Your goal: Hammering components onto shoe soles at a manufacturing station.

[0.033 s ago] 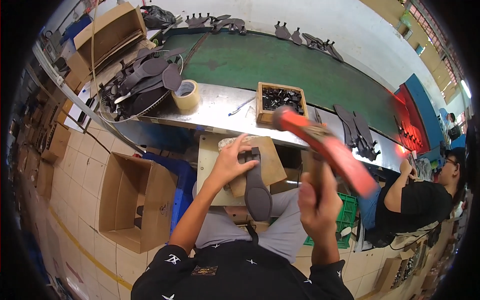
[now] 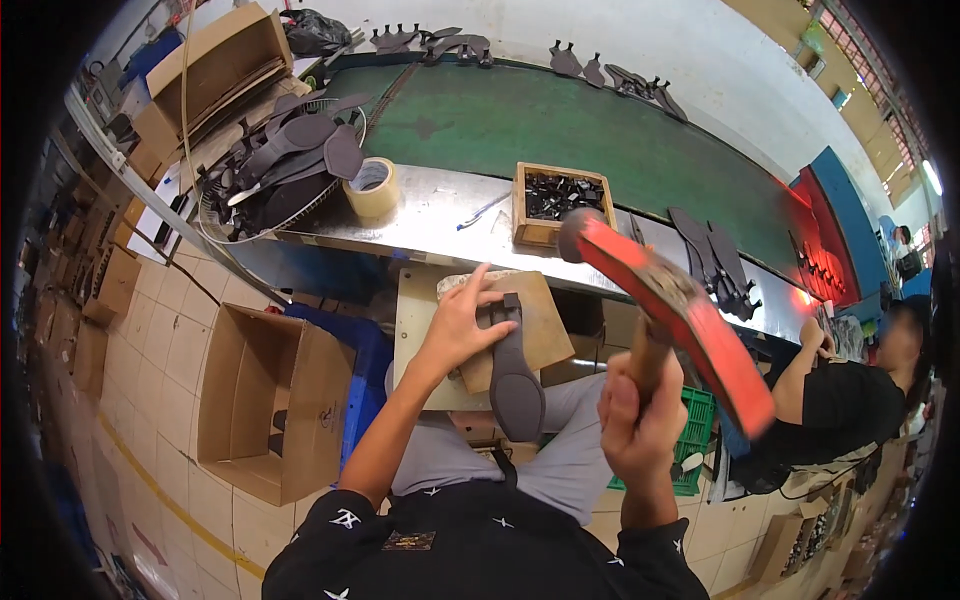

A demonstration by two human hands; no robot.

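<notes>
My left hand (image 2: 462,325) grips a dark grey shoe sole (image 2: 515,390) near its narrow heel end, thumb and fingers closed about it. A small dark block, likely a heel tip, is at that end, beside my fingertips. Beneath it lies a wooden board (image 2: 545,325) on a low stand before me. My right hand (image 2: 642,415) is wrapped round the wooden handle of a hammer (image 2: 680,300) with a red head. The hammer is raised, to the right of the sole and apart from it.
On the metal-edged bench stand a wooden box (image 2: 518,215) of small black pieces, a tape roll (image 2: 372,190) and a basket (image 2: 215,232) heaped with soles. Behind runs a green conveyor belt (image 2: 480,120). A cardboard box (image 2: 250,400) sits left; a co-worker (image 2: 840,390) works at right.
The hammer in my right hand has moved a little up toward me and to the right. My left hand and the sole stay in place.
</notes>
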